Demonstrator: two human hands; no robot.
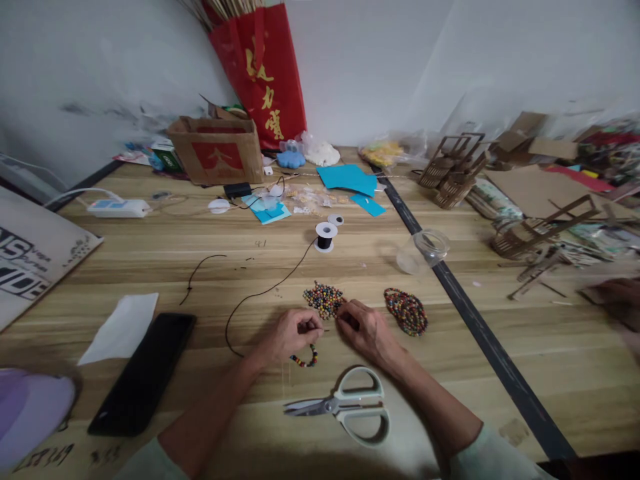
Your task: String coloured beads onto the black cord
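My left hand (295,331) pinches a thin black cord, whose short tip pokes out past the fingertips. A short run of threaded colored beads (305,361) hangs below that hand, and the cord (260,291) loops left and back to a black-wound spool (325,238). My right hand (367,327) is closed at the right edge of a pile of loose multicolored beads (324,299); anything between its fingertips is too small to make out. A coiled bead string (406,311) lies right of it. White-handled scissors (345,405) rest nearer me, blades partly apart.
At left lie a black phone (145,373), white paper (123,327) and a cord piece (200,267). A clear round container (425,250) stands right of the spool. Farther back are blue sheets (347,179), a paper bag (215,150) and bamboo baskets (450,177). Another person's hand (617,297) is far right.
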